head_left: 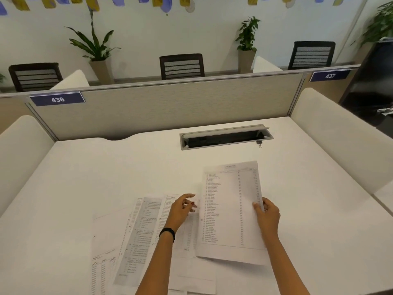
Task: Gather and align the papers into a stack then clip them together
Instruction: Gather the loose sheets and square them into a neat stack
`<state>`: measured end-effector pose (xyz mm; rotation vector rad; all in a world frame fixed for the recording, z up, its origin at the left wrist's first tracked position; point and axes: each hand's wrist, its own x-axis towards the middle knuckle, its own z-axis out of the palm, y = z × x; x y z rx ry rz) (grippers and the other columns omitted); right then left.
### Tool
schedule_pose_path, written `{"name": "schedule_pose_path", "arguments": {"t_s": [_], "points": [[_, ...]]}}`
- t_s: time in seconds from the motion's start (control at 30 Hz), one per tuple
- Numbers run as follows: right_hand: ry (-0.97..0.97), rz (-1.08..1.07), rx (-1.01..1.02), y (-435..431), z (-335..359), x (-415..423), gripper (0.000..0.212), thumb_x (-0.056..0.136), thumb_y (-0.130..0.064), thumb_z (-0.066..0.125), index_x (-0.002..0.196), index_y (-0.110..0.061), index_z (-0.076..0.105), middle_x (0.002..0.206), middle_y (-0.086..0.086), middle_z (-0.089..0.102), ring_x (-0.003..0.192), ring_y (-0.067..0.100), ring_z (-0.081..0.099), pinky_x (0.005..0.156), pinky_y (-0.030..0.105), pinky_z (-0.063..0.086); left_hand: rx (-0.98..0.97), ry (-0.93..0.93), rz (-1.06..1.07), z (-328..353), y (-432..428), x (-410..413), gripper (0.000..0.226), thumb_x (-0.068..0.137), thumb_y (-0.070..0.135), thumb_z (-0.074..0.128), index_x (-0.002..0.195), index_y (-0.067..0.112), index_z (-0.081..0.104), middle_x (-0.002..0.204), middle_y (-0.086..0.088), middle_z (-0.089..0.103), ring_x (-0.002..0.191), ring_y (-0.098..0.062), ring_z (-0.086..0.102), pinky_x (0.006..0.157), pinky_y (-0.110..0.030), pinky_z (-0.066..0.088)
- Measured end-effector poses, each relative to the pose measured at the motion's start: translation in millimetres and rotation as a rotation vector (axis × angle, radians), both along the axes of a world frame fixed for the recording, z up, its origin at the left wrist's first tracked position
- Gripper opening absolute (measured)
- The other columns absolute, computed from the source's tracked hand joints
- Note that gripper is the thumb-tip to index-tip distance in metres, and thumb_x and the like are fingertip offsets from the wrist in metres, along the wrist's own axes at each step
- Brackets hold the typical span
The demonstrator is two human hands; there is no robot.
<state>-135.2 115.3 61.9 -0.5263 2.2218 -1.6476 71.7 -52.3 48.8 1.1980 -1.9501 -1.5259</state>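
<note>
The right hand [266, 216] grips a printed sheet [231, 209] by its right edge. The left hand [182, 209] hovers open-fingered over loose papers [136, 237] spread on the surface [106, 171]. A binder clip [259, 143] lies well apart.

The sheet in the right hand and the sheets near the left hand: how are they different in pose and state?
The held sheet is gripped at its right edge by the right hand and seems lifted, while the loose sheets lie flat on the desk. The held sheet is single and fully visible; the loose sheets overlap, fanned and unaligned. The left hand hovers open over them. Both are white printed pages.
</note>
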Motion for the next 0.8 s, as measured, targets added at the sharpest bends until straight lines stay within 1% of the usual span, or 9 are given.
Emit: {"name": "schedule_pose_path", "arguments": {"t_s": [0.1,0.17,0.23,0.27,0.33,0.4,0.47,0.6,0.8], "points": [[-0.045,0.009,0.042,3.7,-15.3,6.2,0.014,0.084,-0.005,0.058,0.097,-0.001,0.064,0.096,0.018,0.068,0.081,0.03,0.062,0.07,0.031,0.05,-0.215,-0.124,0.094,-19.1,-3.5,27.8,0.022,0.09,0.01,0.054,0.109,0.019,0.062,0.107,-0.003,0.066,0.103,-0.019,0.06,0.095,-0.035,0.049],[-0.075,0.004,0.054,7.7,-24.1,10.0,0.014,0.084,-0.003,0.057,0.097,0.002,0.063,0.097,0.019,0.068,0.081,0.031,0.062,0.069,0.031,0.05,-0.317,-0.214,0.111,-28.6,-5.0,46.7,0.027,0.09,0.013,0.054,0.117,0.017,0.058,0.127,-0.005,0.056,0.124,-0.023,0.044,0.107,-0.032,0.034],[-0.103,0.008,0.069,10.8,-33.5,12.2,0.019,0.084,-0.003,0.058,0.102,0.003,0.061,0.101,0.019,0.067,0.087,0.035,0.063,0.075,0.036,0.053,-0.325,-0.294,0.096,-34.7,-8.1,65.0,0.04,0.09,0.029,0.054,0.128,0.017,0.05,0.143,-0.007,0.041,0.139,-0.025,0.025,0.115,-0.037,0.017],[-0.114,0.01,0.078,11.9,-37.9,12.6,0.025,0.084,-0.003,0.058,0.109,0.0,0.058,0.106,0.019,0.067,0.091,0.035,0.063,0.081,0.04,0.053,-0.332,-0.33,0.086,-37.7,-9.7,73.5,0.055,0.087,0.048,0.051,0.133,0.018,0.045,0.147,-0.008,0.035,0.141,-0.026,0.019,0.116,-0.04,0.011],[-0.127,0.004,0.075,13.6,-42.3,14.6,0.039,0.084,-0.001,0.058,0.122,-0.006,0.051,0.112,0.02,0.064,0.094,0.031,0.062,0.085,0.041,0.052,-0.367,-0.386,0.081,-47.0,-12.8,87.8,0.101,0.065,0.086,0.028,0.14,0.019,0.035,0.152,-0.007,0.026,0.143,-0.027,0.014,0.116,-0.042,0.002],[-0.109,-0.005,0.057,14.1,-40.1,17.6,0.048,0.083,0.004,0.056,0.128,-0.009,0.045,0.112,0.02,0.061,0.091,0.028,0.058,0.081,0.035,0.047,-0.36,-0.441,0.065,-51.5,-13.4,95.6,0.123,0.05,0.097,0.012,0.144,0.018,0.024,0.155,-0.006,0.016,0.145,-0.024,0.007,0.116,-0.043,-0.005],[-0.064,0.005,0.06,11.8,-37.1,19.1,0.053,0.081,0.007,0.056,0.13,-0.007,0.042,0.117,0.019,0.057,0.098,0.029,0.055,0.083,0.033,0.043,-0.356,-0.476,0.035,-53.5,-12.3,98.6,0.13,0.046,0.098,0.01,0.146,0.017,0.014,0.157,-0.004,0.005,0.145,-0.023,-0.001,0.115,-0.044,-0.009],[0.097,0.078,0.146,7.1,-45.3,15.7,0.053,0.079,0.006,0.059,0.129,-0.004,0.045,0.131,0.017,0.049,0.122,0.031,0.044,0.101,0.032,0.033,-0.374,-0.604,-0.011,-57.3,-10.1,94.3,0.135,0.041,0.099,0.0,0.146,0.013,-0.001,0.157,-0.005,-0.009,0.144,-0.024,-0.012,0.114,-0.047,-0.014],[0.187,0.231,0.215,3.5,-58.9,18.2,0.05,0.08,0.003,0.059,0.128,-0.005,0.045,0.136,0.018,0.042,0.129,0.031,0.037,0.106,0.032,0.026,-0.364,-0.609,0.049,-53.9,-0.6,75.9,0.138,0.038,0.098,-0.008,0.146,0.012,-0.001,0.156,-0.006,-0.01,0.144,-0.024,-0.014,0.112,-0.047,-0.018]]}}
